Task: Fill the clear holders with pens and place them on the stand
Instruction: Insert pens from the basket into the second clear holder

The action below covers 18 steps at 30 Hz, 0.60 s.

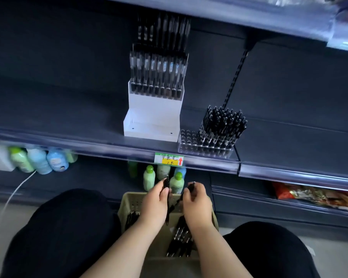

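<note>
The holder [189, 141] sits on the shelf [109, 151] edge, touching or just beside the right foot of the stand [153, 117]. Its right part is packed with upright pens, while the rows of holes at its left end are bare. Both hands are below the holder and nearer the person, over the basket [129, 201], well apart from it. The left hand [157, 199] has its fingers curled round the upper part of one pen [167, 214], whose long axis points nearly straight at the holder. The right hand [197, 201] pinches a second pen [192, 185], which slants: its top end leans toward the holder and its lower end runs down-left toward the first pen. More loose pens [181, 241] lie in the basket, farther from the holder than either hand. The bare holes lie almost straight ahead of the right hand and somewhat to the right of the left, so the right looks the nearer. Either pen would likely have to rise to shelf height and stand upright over a hole. Which end of each pen is the tip cannot be told.
</note>
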Each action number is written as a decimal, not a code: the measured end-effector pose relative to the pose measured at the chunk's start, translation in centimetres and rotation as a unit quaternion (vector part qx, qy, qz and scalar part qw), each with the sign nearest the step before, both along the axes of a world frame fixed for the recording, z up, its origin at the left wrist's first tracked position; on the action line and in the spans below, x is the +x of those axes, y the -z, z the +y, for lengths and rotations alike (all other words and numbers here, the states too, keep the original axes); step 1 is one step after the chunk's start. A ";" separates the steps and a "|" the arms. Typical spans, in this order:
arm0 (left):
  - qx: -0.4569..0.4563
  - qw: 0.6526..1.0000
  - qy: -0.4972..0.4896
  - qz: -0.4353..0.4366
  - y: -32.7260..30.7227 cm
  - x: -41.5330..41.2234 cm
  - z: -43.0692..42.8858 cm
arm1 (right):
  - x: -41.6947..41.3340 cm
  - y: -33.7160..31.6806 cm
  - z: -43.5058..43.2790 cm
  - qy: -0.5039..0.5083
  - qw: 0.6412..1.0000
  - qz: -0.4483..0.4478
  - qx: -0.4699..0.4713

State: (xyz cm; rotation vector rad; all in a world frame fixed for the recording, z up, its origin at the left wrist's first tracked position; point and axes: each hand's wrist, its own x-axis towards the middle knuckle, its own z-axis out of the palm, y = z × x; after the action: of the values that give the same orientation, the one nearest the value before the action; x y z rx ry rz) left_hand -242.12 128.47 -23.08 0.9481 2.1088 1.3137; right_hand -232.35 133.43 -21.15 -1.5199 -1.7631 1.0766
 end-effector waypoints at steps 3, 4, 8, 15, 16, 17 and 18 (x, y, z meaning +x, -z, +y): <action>0.022 0.999 -0.007 0.030 -2.2 -0.3 0.4 | 0.1 -1.8 0.7 -0.010 0.999 0.040 0.024; 0.033 0.999 -0.011 0.037 -2.9 -0.6 0.7 | 0.1 -2.5 1.2 -0.009 0.998 0.055 0.027; 0.081 0.997 -0.006 0.020 -5.8 -1.7 1.9 | -0.1 -4.9 3.1 -0.008 0.992 0.111 0.056; 0.149 0.988 0.036 0.001 -10.4 -3.6 4.8 | -0.9 -9.0 6.5 -0.037 0.971 0.153 0.182; 0.153 0.987 0.040 0.010 -11.1 -3.9 5.2 | -0.9 -9.8 7.0 -0.032 0.965 0.155 0.208; 0.159 0.986 0.044 0.020 -11.7 -4.2 5.8 | -1.0 -10.7 7.7 -0.028 0.959 0.158 0.233; 0.169 0.984 0.047 0.029 -12.5 -4.5 6.3 | -1.1 -11.7 8.3 -0.027 0.953 0.162 0.256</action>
State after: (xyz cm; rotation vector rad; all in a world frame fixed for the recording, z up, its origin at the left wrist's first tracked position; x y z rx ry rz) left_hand -246.65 134.75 -10.61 1.2220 1.8886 1.6449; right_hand -233.48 141.70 -9.50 -0.9276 -1.6835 0.7563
